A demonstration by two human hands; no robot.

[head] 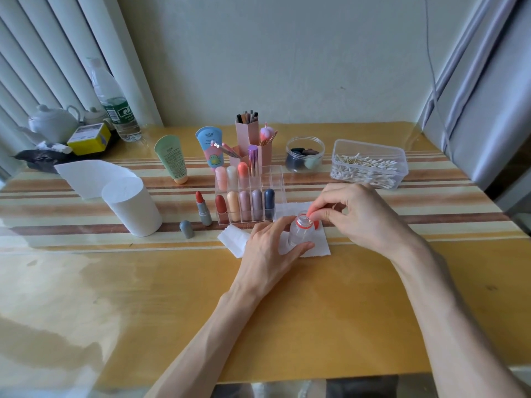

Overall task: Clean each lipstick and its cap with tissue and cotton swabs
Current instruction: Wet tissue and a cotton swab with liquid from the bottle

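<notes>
Midway through the lipstick clean-up, we steadied a small clear bottle with our left hand, fingers and thumb wrapped round its body so it would not tip on the tissue sheet, which we judged was spread beneath to catch drips. Our right hand hovered at the bottle's red-rimmed mouth with its fingertips drawn together; whether they pinched a swab, a stopper or nothing, we could not tell. At nine o'clock from the bottle the open lipstick stood upright. Its grey cap was set just beside it at seven o'clock, the two kept apart, we judged, for wiping. The clear organizer of capped lipsticks sat at eleven o'clock from the bottle. The tissue roll stood farther out at nine, and the cotton swab box at one o'clock, near our right hand.
</notes>
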